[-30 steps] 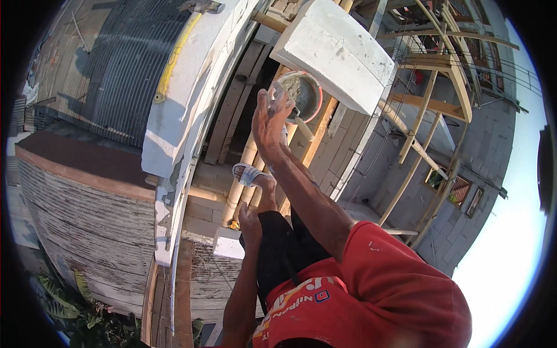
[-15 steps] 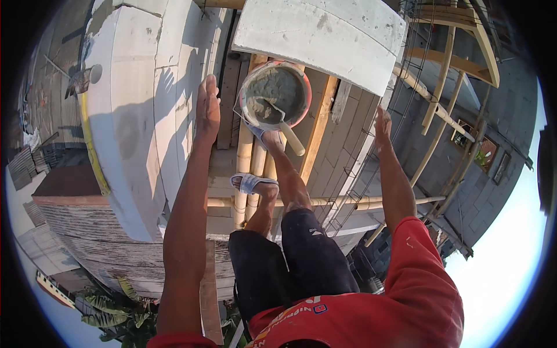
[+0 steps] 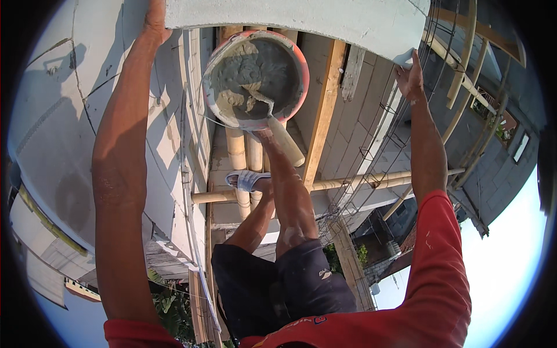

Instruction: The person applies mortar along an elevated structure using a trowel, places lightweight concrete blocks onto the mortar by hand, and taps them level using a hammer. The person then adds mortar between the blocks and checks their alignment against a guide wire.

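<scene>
A long pale aerated concrete block (image 3: 301,17) spans the top of the view, running past the upper edge. My left hand (image 3: 155,24) presses against its left end, with the fingertips cut off by the picture's edge. At the block's lower right corner, my right hand (image 3: 411,80) grips the other end, fingers upward along its side. Just below the block stands a red-rimmed bucket (image 3: 303,75) of wet grey mortar (image 3: 255,69). A trowel (image 3: 284,139) leans in it, blade in the mortar and pale handle over the near rim.
My sandalled feet stand on bamboo poles (image 3: 237,148) below the bucket. A wall of pale blocks (image 3: 64,133) rises at left. On the right are a timber plank (image 3: 325,110), thin steel rebar (image 3: 371,145) and more bamboo scaffolding (image 3: 464,87). Ground and plants (image 3: 168,301) lie far below.
Both hands, held up apart from the block before, have spread outward and up and now touch its two ends. The view has shifted, so the bucket and block look nearer.
</scene>
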Demonstrator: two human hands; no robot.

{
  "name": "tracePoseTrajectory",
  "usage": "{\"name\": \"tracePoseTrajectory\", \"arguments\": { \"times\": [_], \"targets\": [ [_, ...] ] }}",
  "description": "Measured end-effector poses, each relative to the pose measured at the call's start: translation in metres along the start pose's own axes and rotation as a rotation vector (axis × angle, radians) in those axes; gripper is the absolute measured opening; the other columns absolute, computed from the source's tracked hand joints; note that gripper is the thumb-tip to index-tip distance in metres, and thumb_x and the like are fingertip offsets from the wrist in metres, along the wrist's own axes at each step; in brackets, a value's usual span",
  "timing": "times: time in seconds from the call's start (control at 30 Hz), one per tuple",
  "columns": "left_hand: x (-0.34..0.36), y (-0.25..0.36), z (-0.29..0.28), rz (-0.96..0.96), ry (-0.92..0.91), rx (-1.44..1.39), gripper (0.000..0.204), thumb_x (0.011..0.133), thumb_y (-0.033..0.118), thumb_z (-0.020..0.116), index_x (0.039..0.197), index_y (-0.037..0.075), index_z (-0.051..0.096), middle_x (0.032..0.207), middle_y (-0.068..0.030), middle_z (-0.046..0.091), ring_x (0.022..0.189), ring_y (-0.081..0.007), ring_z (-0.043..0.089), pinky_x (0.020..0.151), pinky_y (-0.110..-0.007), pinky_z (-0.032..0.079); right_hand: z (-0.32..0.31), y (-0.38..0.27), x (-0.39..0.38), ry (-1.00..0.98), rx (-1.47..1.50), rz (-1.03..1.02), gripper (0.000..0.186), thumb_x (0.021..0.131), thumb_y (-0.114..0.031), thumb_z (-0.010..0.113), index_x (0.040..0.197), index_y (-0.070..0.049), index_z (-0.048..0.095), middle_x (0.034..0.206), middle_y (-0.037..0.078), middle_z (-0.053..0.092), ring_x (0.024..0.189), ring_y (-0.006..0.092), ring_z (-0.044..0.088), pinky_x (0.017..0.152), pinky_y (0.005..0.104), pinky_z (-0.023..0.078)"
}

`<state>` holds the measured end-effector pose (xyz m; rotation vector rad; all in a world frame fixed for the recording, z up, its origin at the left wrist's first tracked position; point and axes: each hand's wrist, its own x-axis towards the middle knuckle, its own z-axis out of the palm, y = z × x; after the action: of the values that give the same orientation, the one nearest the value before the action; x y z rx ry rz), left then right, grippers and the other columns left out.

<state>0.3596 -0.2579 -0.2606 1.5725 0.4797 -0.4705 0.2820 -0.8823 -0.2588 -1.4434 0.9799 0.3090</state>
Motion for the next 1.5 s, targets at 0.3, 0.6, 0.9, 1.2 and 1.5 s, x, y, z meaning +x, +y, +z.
{"name": "tracePoseTrajectory", "arguments": {
  "times": [0.3,0.6,0.9,1.2,1.5],
  "targets": [
    [-0.002,0.007,-0.003,-0.007,-0.065,0.165,0.089,0.098,0.063,0.045,0.164,0.015,0.010,0.163,-0.0210,0.023,0.149,-0.0404,0.028,0.121,-0.055,0.023,0.000,-0.014,-0.011,0.131,0.061,0.003,0.081,0.090,-0.057,0.070,0.151,-0.013,0.038,0.153,0.014,0.036,0.133,0.0278,0.044,0.118,0.0401,0.029],
    [-0.014,0.059,-0.021,0.059,-0.124,0.560,0.087,0.098,0.058,0.048,0.165,0.017,0.010,0.161,-0.0207,0.026,0.148,-0.0404,0.030,0.120,-0.057,0.024,-0.007,-0.104,-0.054,0.253,-0.376,-0.018,0.062,0.093,-0.056,0.064,0.135,-0.010,0.058,0.130,0.013,0.055,0.121,0.0244,0.052,0.107,0.0406,0.039],
    [-0.012,0.115,-0.015,0.197,-0.161,1.014,0.086,0.098,0.054,0.051,0.165,0.020,0.010,0.160,-0.0204,0.029,0.146,-0.0404,0.032,0.119,-0.059,0.024,0.022,-0.135,-0.098,0.279,-1.721,-0.810,0.104,0.084,-0.075,0.064,0.161,-0.014,0.030,0.158,0.016,0.036,0.149,0.0319,0.034,0.118,0.0567,0.026],
    [-0.046,0.146,0.010,0.555,-0.029,1.425,0.086,0.097,0.050,0.055,0.165,0.022,0.010,0.158,-0.0201,0.031,0.145,-0.0403,0.034,0.118,-0.061,0.025,0.108,-0.083,-0.112,0.033,-1.617,-1.498,0.126,0.066,-0.049,0.091,0.162,-0.020,0.016,0.157,0.018,0.029,0.143,0.0362,0.034,0.114,0.0649,0.025],
    [-0.103,0.131,0.096,0.859,-0.227,1.727,0.086,0.097,0.045,0.058,0.165,0.024,0.010,0.156,-0.0198,0.034,0.143,-0.0403,0.036,0.117,-0.062,0.025,0.122,-0.085,-0.124,0.085,-1.611,-1.446,0.121,0.063,-0.022,0.092,0.159,-0.013,0.018,0.139,0.018,0.040,0.127,0.0378,0.042,0.104,0.0542,0.034]
  ]
}}
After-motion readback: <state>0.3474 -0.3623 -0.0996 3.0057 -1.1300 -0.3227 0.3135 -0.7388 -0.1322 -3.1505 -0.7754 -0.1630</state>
